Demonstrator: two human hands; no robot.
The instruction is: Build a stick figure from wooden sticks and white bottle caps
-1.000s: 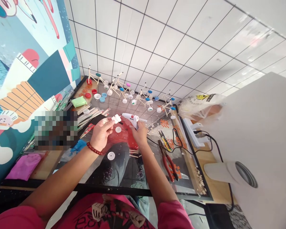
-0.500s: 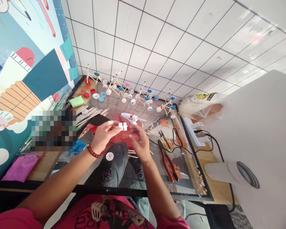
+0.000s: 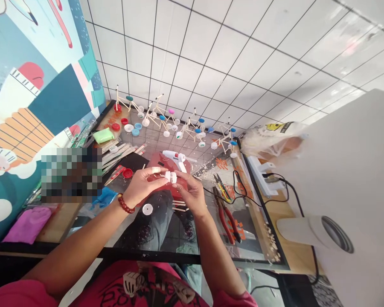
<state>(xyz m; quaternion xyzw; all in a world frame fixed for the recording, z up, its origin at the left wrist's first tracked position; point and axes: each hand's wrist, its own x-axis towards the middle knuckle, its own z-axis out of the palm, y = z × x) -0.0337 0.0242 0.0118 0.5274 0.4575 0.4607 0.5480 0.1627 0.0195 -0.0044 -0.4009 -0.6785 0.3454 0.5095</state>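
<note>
- Left hand: thumb and forefinger closed to a narrow pinch on the near-left side of the white plastic caps.
- Right hand: thumb and forefinger curved in from the other side, tips almost together, apparently gripping the right-hand cap; exact contact too small to confirm.
- Caps: held up between both hands, side by side, above the glass tabletop. Whether they touch or are joined cannot be told.
- Risk, judged: uneven pressure from the two pinches could skew one cap against the other.
- Risk, judged: a small, smooth cap could slip out if either pinch loosens.
- Risk, judged: the white glue gun lies just beyond the fingers; if its nozzle is hot, a forward reach could burn, and a tug on its black cord could drag it.
- Pose: both forearms angle inward from the body, wrists raised; beaded bracelet on the left wrist.
- Farther out: loose white disc nearer the body, thin wooden sticks below the right hand, red-handled pliers to its right.
</note>
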